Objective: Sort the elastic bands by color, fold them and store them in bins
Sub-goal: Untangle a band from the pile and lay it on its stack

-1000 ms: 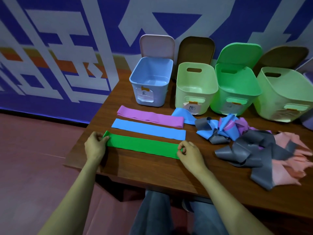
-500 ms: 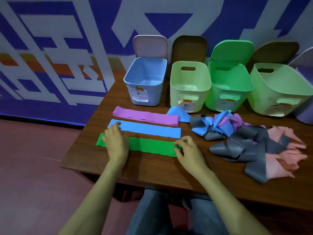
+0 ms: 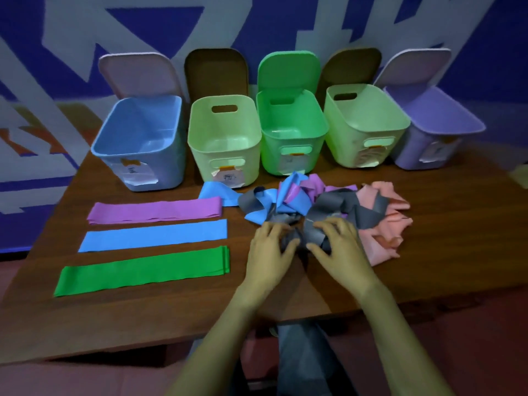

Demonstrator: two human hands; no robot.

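Observation:
Three folded bands lie flat in a column on the left of the table: purple (image 3: 154, 210) farthest, blue (image 3: 154, 234) in the middle, green (image 3: 143, 270) nearest. To their right sits a tangled pile of blue (image 3: 297, 201), purple (image 3: 317, 181), grey (image 3: 337, 207) and pink (image 3: 383, 224) bands. My left hand (image 3: 268, 247) and my right hand (image 3: 340, 247) are side by side at the pile's near edge. Each grips a fold of grey band between thumb and fingers. The part under my palms is hidden.
Five open bins line the back of the wooden table (image 3: 143, 315): blue (image 3: 171, 167), pale green (image 3: 200, 155), green (image 3: 274, 155), pale green (image 3: 351, 150), purple (image 3: 411, 155). Their lids stand up against the wall. The table's near edge runs just below my forearms.
Both hands left the green band, which now lies flat, and moved right onto the tangled pile, where they took hold of grey band. The view shifted right.

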